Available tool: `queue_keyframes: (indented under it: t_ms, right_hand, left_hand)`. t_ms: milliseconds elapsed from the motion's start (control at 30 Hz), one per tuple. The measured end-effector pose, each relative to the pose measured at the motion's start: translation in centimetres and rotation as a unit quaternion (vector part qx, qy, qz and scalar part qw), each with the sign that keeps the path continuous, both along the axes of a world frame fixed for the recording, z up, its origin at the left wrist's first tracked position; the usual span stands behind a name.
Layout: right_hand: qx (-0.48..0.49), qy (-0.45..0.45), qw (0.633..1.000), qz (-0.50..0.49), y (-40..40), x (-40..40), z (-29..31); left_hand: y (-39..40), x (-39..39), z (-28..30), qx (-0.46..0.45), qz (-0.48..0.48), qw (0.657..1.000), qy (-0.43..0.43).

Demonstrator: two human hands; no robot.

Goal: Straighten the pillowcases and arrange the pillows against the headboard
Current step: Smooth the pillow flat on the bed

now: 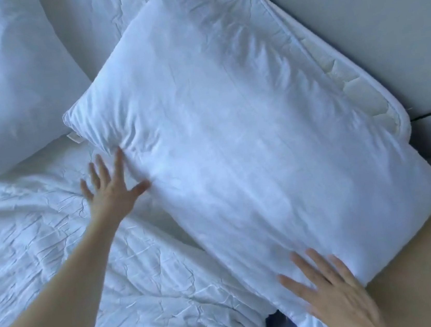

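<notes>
Wrinkled white bedsheet (56, 250): covers the bed, creased throughout.
Large white rectangular pillow in a crumpled pillowcase (233, 139): lies diagonally on the bed, its far long side along the quilted mattress edge (357, 91), near the pale grey flat panel (366, 9) behind it.
Second white pillow (3, 80): upper left, just beside the first pillow's corner.
Left hand (112, 192): fingers spread flat, fingertips touching the large pillow's near-left edge; gripping nothing.
Right hand (330, 290): palm down, fingers splayed, pressed on the pillow's near-right corner; nothing grasped.
</notes>
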State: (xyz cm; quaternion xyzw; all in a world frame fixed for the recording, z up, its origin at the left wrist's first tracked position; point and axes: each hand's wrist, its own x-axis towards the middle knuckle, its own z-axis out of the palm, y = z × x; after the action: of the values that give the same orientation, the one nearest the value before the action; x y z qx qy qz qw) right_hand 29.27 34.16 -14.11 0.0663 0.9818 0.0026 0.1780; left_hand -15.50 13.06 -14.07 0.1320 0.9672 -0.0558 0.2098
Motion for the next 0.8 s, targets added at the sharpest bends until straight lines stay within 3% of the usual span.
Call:
queue_keyframes:
  t_ms: [67, 133, 200, 300, 400, 467, 533, 633, 700, 800]
  right_hand:
    - [0.029, 0.040, 0.997, -0.052, -0.4, 2.6, 0.6]
    - [0.004, 0.152, 0.979, -0.133, -1.3, 3.2, 1.5]
    - [-0.065, 0.223, 0.945, -0.228, -0.4, -0.1, 3.4]
    - [-0.138, 0.286, 0.861, -0.398, 0.0, -9.3, 6.5]
    - [-0.105, 0.287, 0.822, -0.481, 2.4, -20.1, 6.8]
    - [-0.081, 0.274, 0.791, -0.541, 4.7, -25.8, 6.4]
    - [-0.056, 0.228, 0.796, -0.558, 6.2, -28.1, 5.1]
    - [-0.014, 0.120, 0.836, -0.535, 5.9, -24.2, 2.4]
    - [0.004, 0.056, 0.804, -0.592, 5.6, -18.9, 1.4]
    - [-0.024, -0.016, 0.708, -0.706, 7.0, -11.8, 1.5]
  left_hand:
    - [0.3, -2.1, 2.5, 0.065, 0.128, 0.989, 0.032]
    - [3.1, -2.3, 5.0, 0.158, 0.134, 0.974, 0.094]
    - [7.7, -0.6, 6.9, 0.238, 0.000, 0.963, 0.126]
    - [15.8, 3.3, 7.6, 0.285, -0.259, 0.920, 0.077]
    - [23.7, 6.8, 6.5, 0.285, -0.457, 0.842, 0.038]
    - [27.8, 7.0, 5.4, 0.253, -0.530, 0.809, 0.018]
    - [29.0, 4.1, 3.6, 0.201, -0.548, 0.812, 0.025]
    - [25.4, -3.6, 1.3, 0.120, -0.556, 0.822, 0.039]
    - [23.5, -9.5, 0.9, 0.078, -0.540, 0.836, 0.059]
    - [23.0, -15.2, 1.8, 0.071, -0.474, 0.875, 0.075]
